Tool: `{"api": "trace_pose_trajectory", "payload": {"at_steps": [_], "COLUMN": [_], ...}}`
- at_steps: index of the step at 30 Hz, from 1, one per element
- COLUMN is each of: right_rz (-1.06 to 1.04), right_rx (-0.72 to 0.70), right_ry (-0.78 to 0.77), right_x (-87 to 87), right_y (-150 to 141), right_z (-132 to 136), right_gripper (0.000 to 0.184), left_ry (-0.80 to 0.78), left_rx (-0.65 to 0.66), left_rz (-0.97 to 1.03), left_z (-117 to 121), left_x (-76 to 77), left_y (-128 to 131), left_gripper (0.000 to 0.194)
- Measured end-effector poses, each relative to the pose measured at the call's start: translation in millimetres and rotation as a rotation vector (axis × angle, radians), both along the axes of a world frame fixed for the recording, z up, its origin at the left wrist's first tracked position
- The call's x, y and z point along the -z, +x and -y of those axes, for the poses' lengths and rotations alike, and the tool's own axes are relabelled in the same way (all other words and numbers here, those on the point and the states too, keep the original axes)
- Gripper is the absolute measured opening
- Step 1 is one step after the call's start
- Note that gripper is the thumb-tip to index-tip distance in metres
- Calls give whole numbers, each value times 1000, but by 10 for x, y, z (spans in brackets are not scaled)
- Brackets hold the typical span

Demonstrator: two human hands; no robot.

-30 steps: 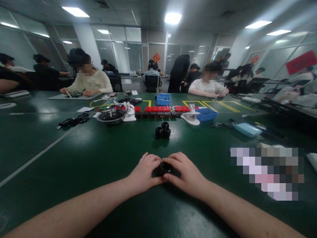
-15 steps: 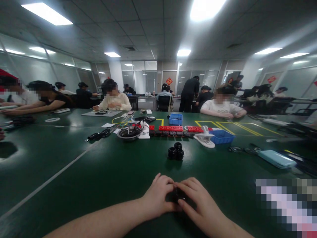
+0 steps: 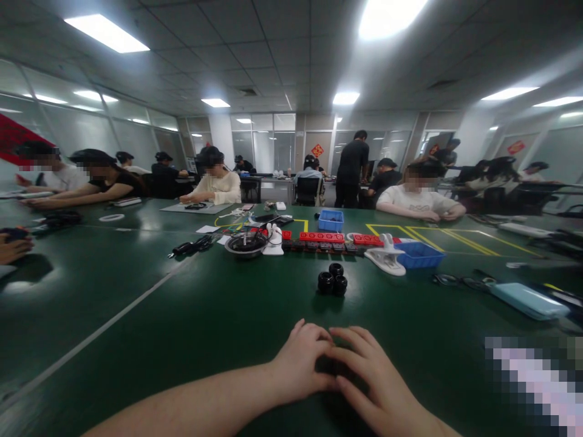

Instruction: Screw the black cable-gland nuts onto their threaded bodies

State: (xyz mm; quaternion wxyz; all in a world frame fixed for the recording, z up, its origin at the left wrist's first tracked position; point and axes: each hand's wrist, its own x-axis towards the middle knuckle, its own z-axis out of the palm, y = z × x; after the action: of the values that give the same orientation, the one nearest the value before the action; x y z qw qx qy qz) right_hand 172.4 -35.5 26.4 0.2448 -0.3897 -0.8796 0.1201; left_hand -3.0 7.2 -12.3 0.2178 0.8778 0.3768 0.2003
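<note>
My left hand (image 3: 303, 359) curves inward low in the middle of the view, its fingers and thumb closed round a dark spot. My right hand (image 3: 376, 371) meets it from the other side, with bent fingers and its thumb tip close to the left thumb. Between the two hands something dark is mostly hidden by the fingers, and I cannot make out its shape. Beyond the hands, three glossy black round pieces (image 3: 333, 280) stand close together on the green table (image 3: 218, 328).
Farther back lie red and black strips (image 3: 322, 237), a round black dish (image 3: 246, 244), a white clip stand (image 3: 388, 258) and blue bins (image 3: 419, 255). To the right are a light blue case (image 3: 529, 299) and black cables. Several people sit round the tables; another person's hand (image 3: 16, 244) shows at left.
The view has shifted slightly, so the scene sits farther right. My right hand's fingers have spread a little, and the shiny black thing between my hands is less visible now.
</note>
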Motion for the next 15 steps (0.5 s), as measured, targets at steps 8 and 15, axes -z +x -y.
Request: {"api": "trace_pose_trajectory", "payload": {"at_steps": [8, 15], "right_rz": [77, 76], "right_rx": [-15, 81], "right_ry": [58, 97], "right_x": [13, 28], "right_y": [65, 166], "right_z": [41, -12], "right_gripper": [20, 31], "left_ry": [-1, -24], "left_rx": [12, 13], "left_rz": [-7, 5], "left_z": [-4, 2], "left_x": [-14, -28], "left_y": [1, -9], "left_gripper": [38, 44]}}
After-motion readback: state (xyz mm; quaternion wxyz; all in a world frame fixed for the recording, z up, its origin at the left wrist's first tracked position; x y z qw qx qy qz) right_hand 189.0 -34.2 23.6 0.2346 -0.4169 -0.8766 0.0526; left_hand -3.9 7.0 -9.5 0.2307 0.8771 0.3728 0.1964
